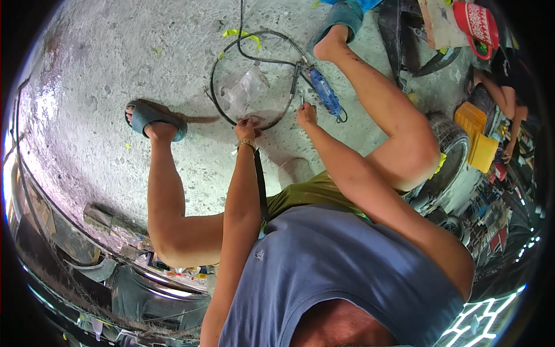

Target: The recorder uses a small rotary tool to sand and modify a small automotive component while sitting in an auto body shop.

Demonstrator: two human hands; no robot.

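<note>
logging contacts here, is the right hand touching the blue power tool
Apart: the head view shows grey floor between the right hand and the blue power tool.

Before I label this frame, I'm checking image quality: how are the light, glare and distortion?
Head view: strong fisheye bending, with black corners; head view: whitish glare on the concrete floor toward the left edge, bright lights at lower right; head view: a dark shadow beside the left slipper; head view: details at the left hand too small to tell.
</note>
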